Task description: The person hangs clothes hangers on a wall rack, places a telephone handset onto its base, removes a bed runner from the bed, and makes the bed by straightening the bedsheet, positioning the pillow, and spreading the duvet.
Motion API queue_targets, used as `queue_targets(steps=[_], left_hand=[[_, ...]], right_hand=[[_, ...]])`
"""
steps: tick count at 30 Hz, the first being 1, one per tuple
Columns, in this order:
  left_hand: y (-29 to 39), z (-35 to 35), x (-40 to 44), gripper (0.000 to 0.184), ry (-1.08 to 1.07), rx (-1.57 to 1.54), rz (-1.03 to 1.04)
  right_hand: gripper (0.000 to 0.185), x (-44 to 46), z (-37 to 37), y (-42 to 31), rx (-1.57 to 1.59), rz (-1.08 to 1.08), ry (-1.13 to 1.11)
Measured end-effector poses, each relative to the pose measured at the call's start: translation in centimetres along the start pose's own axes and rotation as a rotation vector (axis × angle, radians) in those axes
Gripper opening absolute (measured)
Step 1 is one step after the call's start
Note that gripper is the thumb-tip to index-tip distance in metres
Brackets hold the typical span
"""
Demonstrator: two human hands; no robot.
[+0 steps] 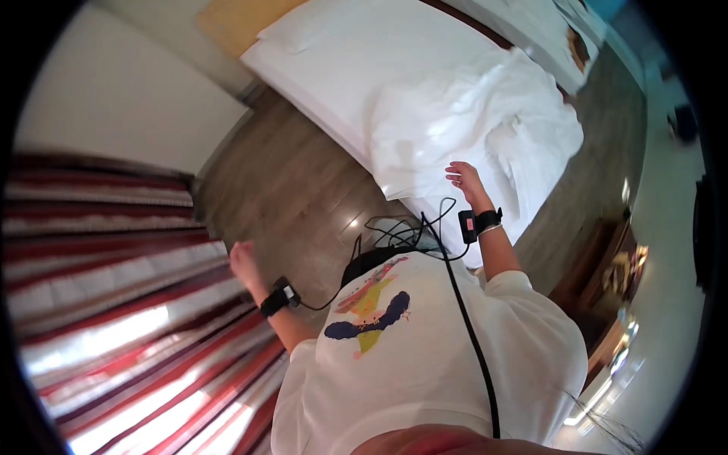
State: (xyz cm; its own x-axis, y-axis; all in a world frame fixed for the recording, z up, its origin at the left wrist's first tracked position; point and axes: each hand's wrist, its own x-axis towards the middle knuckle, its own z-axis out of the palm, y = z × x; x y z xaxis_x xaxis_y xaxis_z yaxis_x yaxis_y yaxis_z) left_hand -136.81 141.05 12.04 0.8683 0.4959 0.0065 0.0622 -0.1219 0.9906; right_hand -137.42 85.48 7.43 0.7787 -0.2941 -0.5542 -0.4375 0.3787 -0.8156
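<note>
My right hand (465, 180) hovers over the near side of the bed, its fingers loosely apart and nothing in them. Around it lies a crumpled white duvet (440, 114) on a white-sheeted bed (326, 57); whether hand and duvet touch I cannot tell. My left hand (243, 262) is out to the left, beside the striped curtain (121, 280) in red, white and dark bands. Motion smears its fingers, so I cannot see if it touches the cloth. Each wrist wears a black strap with a small box, such as the right wrist box (468, 226).
Black cables (470, 326) run down my front and loop near my waist. Wooden floor (280, 167) lies between curtain and bed. Beyond stands a second bed (531, 34). Wooden furniture (599, 273) with items on it is at the right, against a pale wall (667, 318).
</note>
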Motion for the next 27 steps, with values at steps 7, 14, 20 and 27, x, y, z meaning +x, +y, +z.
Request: queue_targets(steps=[7,14,20,27], left_hand=[[6.1,23.0,11.5,0.027,-0.565,0.076,0.040],[8.6,31.2,20.7,0.025,-0.716,0.175,0.007],[4.9,35.7,28.5,0.023,-0.669,0.085,-0.170],[-2.8,47.3,31.7,0.021,-0.970,0.121,-0.786]], right_hand=[[0.030,6.2,-1.3,3.5,0.313,0.001,0.360],[0.030,11.5,1.2,2.7,0.419,0.036,0.540],[0.019,17.4,3.8,4.8,0.774,0.261,0.580],[0.015,19.8,6.4,8.9,0.494,0.318,0.931]])
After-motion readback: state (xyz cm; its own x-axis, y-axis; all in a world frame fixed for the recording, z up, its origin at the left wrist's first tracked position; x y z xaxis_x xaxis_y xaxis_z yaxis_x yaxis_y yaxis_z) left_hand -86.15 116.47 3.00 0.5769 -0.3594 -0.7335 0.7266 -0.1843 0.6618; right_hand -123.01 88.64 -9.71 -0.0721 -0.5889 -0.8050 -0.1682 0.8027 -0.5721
